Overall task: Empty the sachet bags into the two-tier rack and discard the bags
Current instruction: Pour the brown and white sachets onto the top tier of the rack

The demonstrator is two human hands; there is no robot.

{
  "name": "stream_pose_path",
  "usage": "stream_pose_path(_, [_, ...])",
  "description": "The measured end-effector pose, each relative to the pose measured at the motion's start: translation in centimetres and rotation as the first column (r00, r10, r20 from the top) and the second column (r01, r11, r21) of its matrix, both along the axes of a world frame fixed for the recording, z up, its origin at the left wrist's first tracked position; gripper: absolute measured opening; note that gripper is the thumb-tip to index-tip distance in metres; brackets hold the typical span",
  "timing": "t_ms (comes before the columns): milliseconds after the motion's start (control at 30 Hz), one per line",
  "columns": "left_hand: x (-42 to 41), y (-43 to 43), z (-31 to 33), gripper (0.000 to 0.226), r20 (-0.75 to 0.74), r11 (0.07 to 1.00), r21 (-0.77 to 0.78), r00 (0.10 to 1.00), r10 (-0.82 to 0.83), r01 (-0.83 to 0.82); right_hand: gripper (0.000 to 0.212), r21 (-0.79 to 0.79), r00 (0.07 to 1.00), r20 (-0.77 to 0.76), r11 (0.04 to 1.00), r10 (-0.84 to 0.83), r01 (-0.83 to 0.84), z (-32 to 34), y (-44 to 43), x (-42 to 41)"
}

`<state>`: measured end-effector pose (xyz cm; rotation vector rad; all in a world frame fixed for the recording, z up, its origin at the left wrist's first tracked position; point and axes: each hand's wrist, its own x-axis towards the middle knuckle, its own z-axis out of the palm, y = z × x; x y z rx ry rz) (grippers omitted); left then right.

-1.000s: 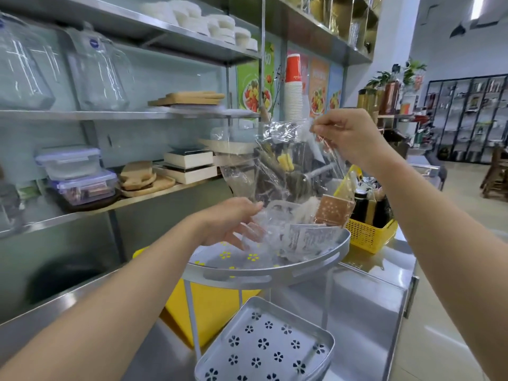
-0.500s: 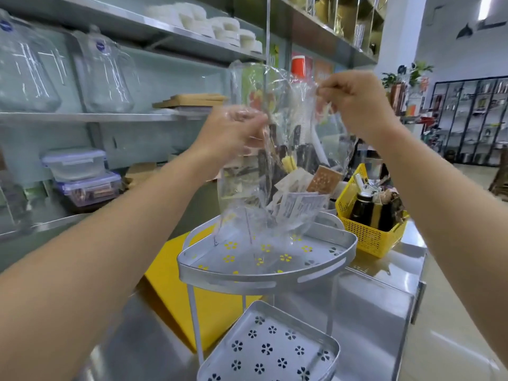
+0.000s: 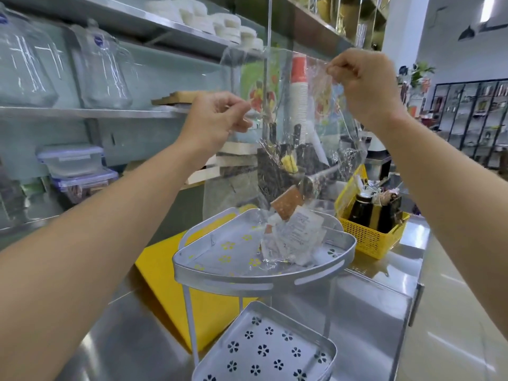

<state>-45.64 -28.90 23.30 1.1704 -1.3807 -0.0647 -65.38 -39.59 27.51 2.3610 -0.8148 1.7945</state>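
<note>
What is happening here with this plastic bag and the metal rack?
A person holds a clear plastic bag up above a grey metal two-tier rack, the left hand and the right hand each pinching its upper edge. White and brown sachets gather at the bag's lower end, on the top tier; whether they are fully out is unclear. No sachets show on the lower tier.

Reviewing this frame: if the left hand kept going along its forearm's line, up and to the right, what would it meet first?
The left hand pinches the clear bag, so that film comes first; behind it, probably the shelf's upright post, though depth is unclear.
</note>
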Motion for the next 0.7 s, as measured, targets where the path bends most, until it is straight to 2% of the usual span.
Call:
stream_pose_path(167, [0.3,0.5,1.7,0.011,0.010,0.998,-0.065,1.000,0.012,-0.011,0.023,-0.052,1.000,-0.029,0.999,-0.013,0.011,1.6,0.4,-0.3])
stream_pose_path(367, [0.3,1.2,3.8,0.015,-0.024,0.996,-0.093,1.000,-0.020,0.018,0.025,-0.067,1.000,-0.007,0.998,0.002,-0.002,4.8,1.3,0.0])
stream_pose_path(533, [1.5,3.3,5.3,0.013,-0.110,0.982,-0.183,0.994,0.026,-0.046,0.026,-0.084,0.997,0.026,0.994,0.077,-0.074,6.8,3.4,1.4])
stream_pose_path(667, [3.2,6.1,6.8,0.013,-0.176,0.968,-0.236,0.984,0.040,-0.082,0.016,-0.083,0.978,0.114,0.983,0.173,-0.164,7.9,5.5,3.7])
stream_pose_path(700, [3.8,7.0,7.1,0.013,-0.180,0.964,-0.246,0.982,0.055,-0.099,0.022,-0.082,0.968,0.142,0.977,0.205,-0.195,8.0,5.9,4.5])
